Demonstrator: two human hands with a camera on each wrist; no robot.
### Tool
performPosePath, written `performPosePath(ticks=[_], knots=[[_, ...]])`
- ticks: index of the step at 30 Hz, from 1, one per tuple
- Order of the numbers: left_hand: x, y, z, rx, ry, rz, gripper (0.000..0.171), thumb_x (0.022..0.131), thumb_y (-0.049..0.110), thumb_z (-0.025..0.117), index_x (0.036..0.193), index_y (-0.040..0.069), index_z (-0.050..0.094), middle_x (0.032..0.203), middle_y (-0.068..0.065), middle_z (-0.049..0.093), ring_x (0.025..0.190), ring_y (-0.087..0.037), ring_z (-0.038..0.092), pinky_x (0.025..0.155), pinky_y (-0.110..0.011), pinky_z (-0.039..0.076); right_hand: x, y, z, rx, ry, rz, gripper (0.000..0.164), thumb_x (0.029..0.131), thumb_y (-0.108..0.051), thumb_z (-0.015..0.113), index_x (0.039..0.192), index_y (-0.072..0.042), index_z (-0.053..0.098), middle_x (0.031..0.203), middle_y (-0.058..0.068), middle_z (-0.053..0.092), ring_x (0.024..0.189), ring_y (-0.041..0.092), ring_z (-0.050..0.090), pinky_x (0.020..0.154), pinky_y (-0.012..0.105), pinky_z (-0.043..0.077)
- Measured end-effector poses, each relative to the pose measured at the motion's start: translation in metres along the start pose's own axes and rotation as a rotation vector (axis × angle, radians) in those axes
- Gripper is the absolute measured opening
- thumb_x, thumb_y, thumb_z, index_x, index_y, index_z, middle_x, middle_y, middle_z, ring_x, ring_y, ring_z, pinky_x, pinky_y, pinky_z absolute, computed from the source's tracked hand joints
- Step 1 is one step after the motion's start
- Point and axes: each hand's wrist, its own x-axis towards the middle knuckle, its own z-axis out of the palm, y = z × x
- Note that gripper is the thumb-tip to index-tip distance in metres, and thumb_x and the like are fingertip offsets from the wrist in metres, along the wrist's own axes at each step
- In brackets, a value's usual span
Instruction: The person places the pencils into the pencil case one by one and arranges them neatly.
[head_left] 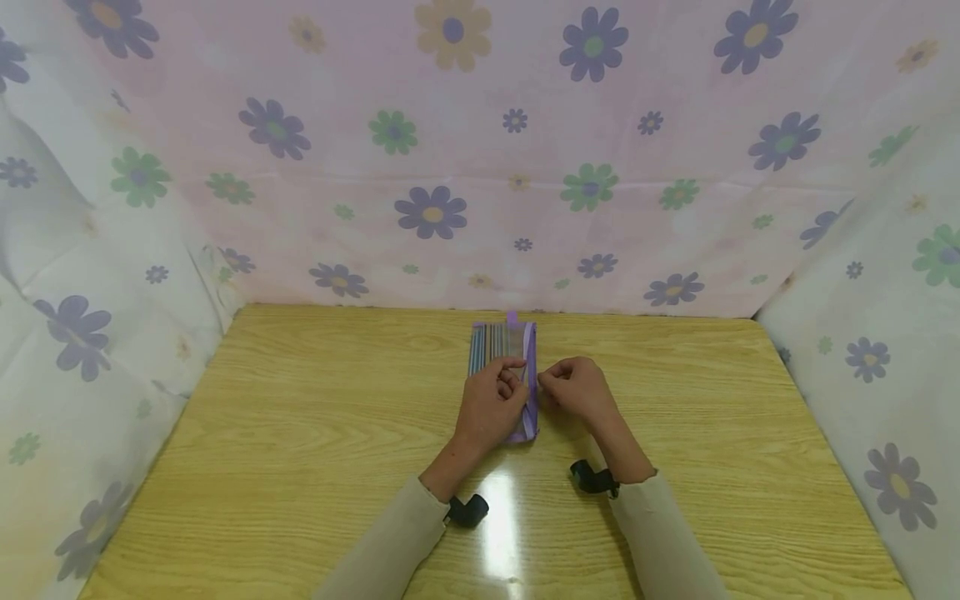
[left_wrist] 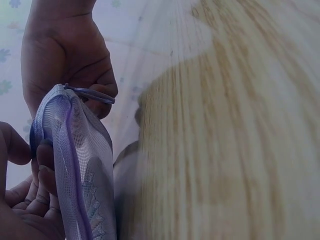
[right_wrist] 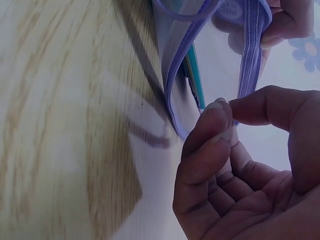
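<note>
A mesh pencil case (head_left: 517, 340) with purple zip edging lies on the table, striped with slim pens or pencils (head_left: 480, 354). My left hand (head_left: 487, 404) reaches over its side and pinches the upper edge of the zip opening. Close beside that opening is my right hand (head_left: 577, 387), its fingers curled and its thumb tip meeting the index finger. Nothing shows between those fingertips. In the right wrist view, the purple zip edges stand apart and a teal pencil (right_wrist: 195, 75) shows inside. White mesh (left_wrist: 87, 135) faces the left wrist camera.
The wood-grain table (head_left: 322, 417) stretches out on both sides. Flowered cloth (head_left: 465, 167) hangs behind it and along the left and right. Black wrist cameras (head_left: 468, 510) sit just above the tabletop.
</note>
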Motion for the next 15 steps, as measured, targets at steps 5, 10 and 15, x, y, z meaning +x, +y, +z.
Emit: performPosePath(ticks=[5, 10, 15], knots=[[0.0006, -0.0006, 0.0005, 0.006, -0.001, 0.016, 0.035, 0.095, 0.004, 0.061, 0.128, -0.003, 0.07, 0.083, -0.003, 0.067, 0.062, -0.008, 0.06, 0.054, -0.023, 0.049, 0.0003, 0.0026, -0.003, -0.026, 0.014, -0.019, 0.019, 0.094, -0.016, 0.069, 0.093, 0.0, 0.079, 0.079, 0.007, 0.073, 0.066, 0.016, 0.061, 0.06, 0.029, 0.049], [0.0001, -0.0001, 0.0008, 0.015, -0.009, -0.004, 0.035, 0.094, 0.006, 0.064, 0.126, -0.003, 0.07, 0.083, -0.002, 0.068, 0.064, -0.008, 0.061, 0.056, -0.023, 0.051, 0.001, 0.0055, -0.0071, -0.07, 0.039, -0.048, 0.017, 0.094, -0.015, 0.068, 0.092, -0.001, 0.078, 0.08, 0.007, 0.072, 0.066, 0.017, 0.059, 0.06, 0.03, 0.048], [-0.001, -0.0003, 0.0023, 0.024, -0.012, -0.023, 0.033, 0.092, 0.007, 0.068, 0.124, -0.002, 0.071, 0.084, -0.001, 0.069, 0.067, -0.008, 0.064, 0.059, -0.024, 0.054, 0.0035, 0.0098, -0.0092, -0.121, 0.059, -0.064, 0.017, 0.094, -0.015, 0.067, 0.091, -0.001, 0.077, 0.079, 0.007, 0.071, 0.066, 0.016, 0.059, 0.06, 0.029, 0.048]])
